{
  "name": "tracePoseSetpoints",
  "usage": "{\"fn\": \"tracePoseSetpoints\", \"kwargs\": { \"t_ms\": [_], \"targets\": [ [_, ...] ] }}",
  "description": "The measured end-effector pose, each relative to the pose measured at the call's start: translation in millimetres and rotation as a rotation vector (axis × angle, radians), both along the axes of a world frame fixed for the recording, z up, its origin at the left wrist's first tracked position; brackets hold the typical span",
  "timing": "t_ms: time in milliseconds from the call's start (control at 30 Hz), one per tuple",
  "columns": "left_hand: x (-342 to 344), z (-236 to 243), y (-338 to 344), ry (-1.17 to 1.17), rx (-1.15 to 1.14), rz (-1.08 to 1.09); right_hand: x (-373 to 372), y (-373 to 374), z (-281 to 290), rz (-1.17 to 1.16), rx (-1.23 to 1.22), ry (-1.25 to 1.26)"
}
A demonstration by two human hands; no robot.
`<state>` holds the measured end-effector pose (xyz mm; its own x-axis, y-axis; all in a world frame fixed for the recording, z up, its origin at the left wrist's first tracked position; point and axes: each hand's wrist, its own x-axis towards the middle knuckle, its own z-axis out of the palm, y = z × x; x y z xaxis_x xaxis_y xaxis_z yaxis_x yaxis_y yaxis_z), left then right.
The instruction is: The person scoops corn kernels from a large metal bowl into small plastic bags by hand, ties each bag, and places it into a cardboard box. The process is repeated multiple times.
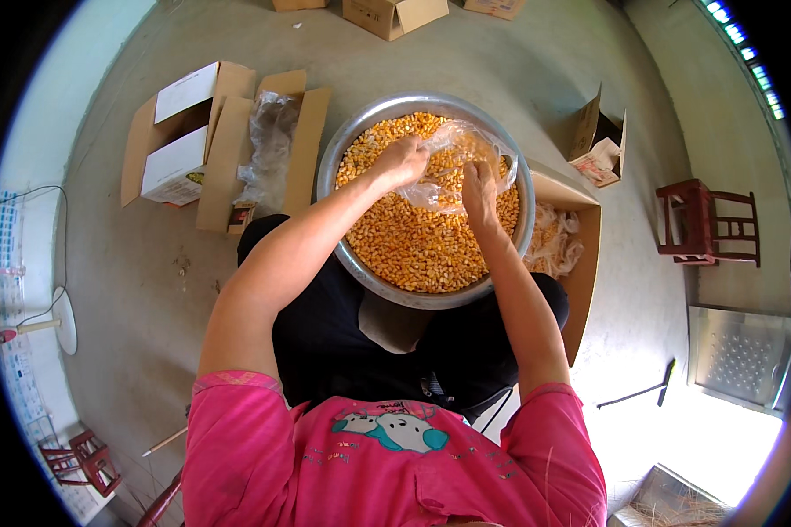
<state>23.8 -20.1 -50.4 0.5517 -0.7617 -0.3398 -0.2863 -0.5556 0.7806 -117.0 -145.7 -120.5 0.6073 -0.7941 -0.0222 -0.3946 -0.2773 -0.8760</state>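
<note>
A large round metal basin (328, 167) full of loose yellow-orange corn kernels (417, 250) stands in front of my knees. Over its far right half I hold a clear plastic bag (455, 139), with kernels showing through the film. My left hand (402, 162) is closed on the bag's left edge. My right hand (479, 186) pinches the bag on its right side, fingers pointing away from me. Part of the bag sags onto the kernels between the two hands. The fingertips are partly hidden by the film.
Right of the basin a cardboard box (580, 263) holds pale, stringy scraps. An open box with clear plastic (271, 145) and a white-brown box (177, 167) stand at the left. Another open box (599, 140) sits farther right, near a red wooden chair (699, 224). More boxes (395, 16) lie at the far edge.
</note>
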Motion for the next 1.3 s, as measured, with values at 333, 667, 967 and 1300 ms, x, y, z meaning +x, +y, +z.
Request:
{"fn": "tracePoseSetpoints", "kwargs": {
  "t_ms": [333, 667, 967, 1300],
  "targets": [
    [3, -9, 0, -0.036, -0.035, -0.042, -17, 125, 32, 0.986, -0.445, -0.029],
    [3, -1, -3, -0.106, 0.109, -0.179, -20, 140, 12, 0.852, -0.537, 0.174],
    [3, -11, -5, 0.039, 0.057, -0.062, -22, 145, 4, 0.844, -0.487, 0.239],
    [7, -19, -3, 0.012, -0.015, -0.063, -3, 117, 12, 1.005, -0.079, 0.09]
  ]
}}
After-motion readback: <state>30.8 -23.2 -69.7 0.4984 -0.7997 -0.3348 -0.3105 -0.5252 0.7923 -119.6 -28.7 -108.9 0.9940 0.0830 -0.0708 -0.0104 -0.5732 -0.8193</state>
